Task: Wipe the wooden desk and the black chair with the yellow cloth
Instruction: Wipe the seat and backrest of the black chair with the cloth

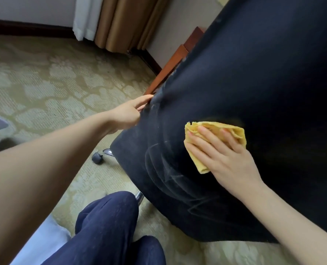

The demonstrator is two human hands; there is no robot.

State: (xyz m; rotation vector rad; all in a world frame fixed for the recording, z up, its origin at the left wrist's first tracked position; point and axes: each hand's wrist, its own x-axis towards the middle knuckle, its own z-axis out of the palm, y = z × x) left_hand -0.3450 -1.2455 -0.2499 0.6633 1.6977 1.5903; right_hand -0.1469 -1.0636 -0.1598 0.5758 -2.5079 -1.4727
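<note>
Two knees (105, 226) in dark blue trousers sit closest to the camera, below both forearms, over a pale patterned carpet (44, 83). Up from there the right hand (223, 159) lies flat on the black chair (254, 83), fingers straight and a bit spread. They're not curled round anything, just pressing the yellow cloth (216, 136) against the dark fabric. The cloth is folded into a wad, partly under the palm and fingers. Its folded edge pokes out past the fingertips and one corner sticks out on the thumb side. Left of those fingers the fabric shows faint whitish curved streaks. Further out, the left hand (129, 113) is at the chair's side edge, fingers stretched nearly straight and touching it. The thumb is out of sight, so I can't tell if it hooks round the back. Below that wrist there's a grey caster (97, 157) on a shiny leg. Just beyond the left fingertips a reddish bit of the wooden desk (170, 67) shows from behind the chair. Way past it, brown curtains (124, 22) hang by the wall.
</note>
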